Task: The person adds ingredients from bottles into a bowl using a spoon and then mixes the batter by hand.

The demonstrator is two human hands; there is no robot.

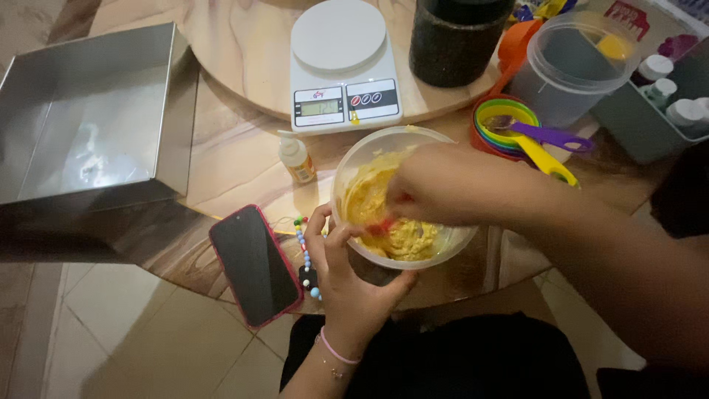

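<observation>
At counter [236, 159] edge, six o'clock: clear bowl [402, 198] of yellow batter [384, 214]. Left hand [347, 284] fingers grasp its rim; right hand [443, 181] clenched on red utensil [380, 226] inside. Phone [255, 264] at eight o'clock.

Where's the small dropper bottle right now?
In the head view, the small dropper bottle stands on the table left of the mixing bowl, just below the white kitchen scale.
</observation>
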